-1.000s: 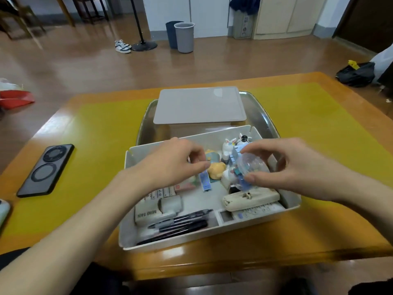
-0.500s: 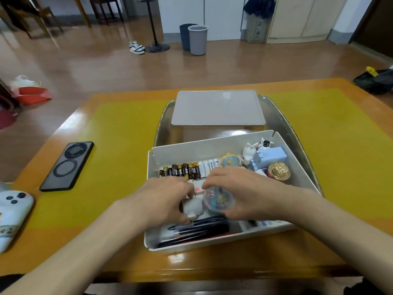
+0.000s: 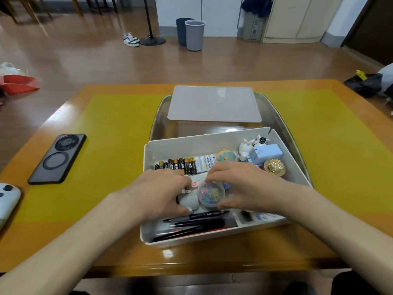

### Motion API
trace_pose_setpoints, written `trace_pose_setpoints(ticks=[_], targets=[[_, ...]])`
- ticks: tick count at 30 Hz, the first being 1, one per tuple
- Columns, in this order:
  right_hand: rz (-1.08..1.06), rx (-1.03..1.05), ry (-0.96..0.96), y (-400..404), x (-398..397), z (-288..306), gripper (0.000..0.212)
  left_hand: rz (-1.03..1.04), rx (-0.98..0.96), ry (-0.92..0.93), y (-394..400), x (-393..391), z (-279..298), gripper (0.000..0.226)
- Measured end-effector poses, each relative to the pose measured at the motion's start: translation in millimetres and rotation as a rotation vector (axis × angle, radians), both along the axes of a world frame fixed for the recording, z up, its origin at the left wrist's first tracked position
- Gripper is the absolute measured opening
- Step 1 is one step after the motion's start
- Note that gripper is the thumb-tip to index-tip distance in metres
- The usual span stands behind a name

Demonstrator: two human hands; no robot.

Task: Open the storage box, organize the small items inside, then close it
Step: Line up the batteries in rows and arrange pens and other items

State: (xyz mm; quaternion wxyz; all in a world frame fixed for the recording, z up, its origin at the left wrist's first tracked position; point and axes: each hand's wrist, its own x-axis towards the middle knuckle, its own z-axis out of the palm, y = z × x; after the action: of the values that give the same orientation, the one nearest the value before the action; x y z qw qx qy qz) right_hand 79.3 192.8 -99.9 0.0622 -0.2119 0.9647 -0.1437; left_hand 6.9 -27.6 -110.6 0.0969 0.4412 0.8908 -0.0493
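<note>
- Storage box (image 3: pixel 282 145), white, lid off, at centre frame on the desk (image 3: pixel 119 128), partly overlapping a metal tray (image 3: pixel 276 116) behind it.
- Lid (image 3: pixel 214 104), grey, flat across the tray's far end, upper centre.
- Right hand (image 3: pixel 244 184), centre right: grip curled round a clear round container (image 3: pixel 211 195) of small coloured pieces, thumb at its lower edge, fingers over its top.
- Left hand (image 3: pixel 158 191), centre left: fingers bent around a small white object (image 3: pixel 189 202) just left of the container; firmness of hold not discernible.
- Batteries (image 3: pixel 185 165), in a row along the box's upper left interior.
- Pens (image 3: pixel 197 220), black, lying along the lower edge of the box.
- Figurines (image 3: pixel 246 146), blue charger (image 3: pixel 269 153) and gold ornament (image 3: pixel 275 166), in the upper right corner of the box.
- Phone (image 3: pixel 57 159), face down at left of frame.
</note>
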Motion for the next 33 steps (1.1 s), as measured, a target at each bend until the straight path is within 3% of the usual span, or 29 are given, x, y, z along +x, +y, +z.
trace_pose_setpoints(ticks=[3, 6, 11, 14, 17, 24, 29, 33], targets=[[-0.118, -0.094, -0.003, 25, 5, 23, 0.037, -0.029, 0.103, 0.064, 4, 2, 7, 0.043], [-0.267, -0.048, 0.006, 62, 20, 45, 0.016, -0.048, 0.281, 0.025, 19, 14, 14, 0.030], [-0.288, 0.195, -0.223, 77, 40, 39, 0.036, -0.110, 0.292, -0.110, 56, 35, 9, 0.048], [-0.267, 0.350, -0.203, 80, 45, 32, 0.043, -0.150, 0.214, -0.129, 71, 39, 0, 0.053], [-0.247, 0.435, -0.134, 85, 49, 30, 0.036, -0.172, 0.156, -0.111, 82, 39, -3, 0.050], [-0.225, 0.420, -0.047, 90, 56, 26, 0.031, -0.104, 0.062, -0.057, 97, 45, -10, 0.054], [-0.214, 0.362, 0.004, 100, 65, 30, 0.036, -0.085, 0.106, -0.022, 104, 51, -11, 0.052], [-0.225, 0.289, 0.031, 101, 67, 30, 0.038, -0.060, 0.186, -0.171, 99, 35, 5, 0.039]])
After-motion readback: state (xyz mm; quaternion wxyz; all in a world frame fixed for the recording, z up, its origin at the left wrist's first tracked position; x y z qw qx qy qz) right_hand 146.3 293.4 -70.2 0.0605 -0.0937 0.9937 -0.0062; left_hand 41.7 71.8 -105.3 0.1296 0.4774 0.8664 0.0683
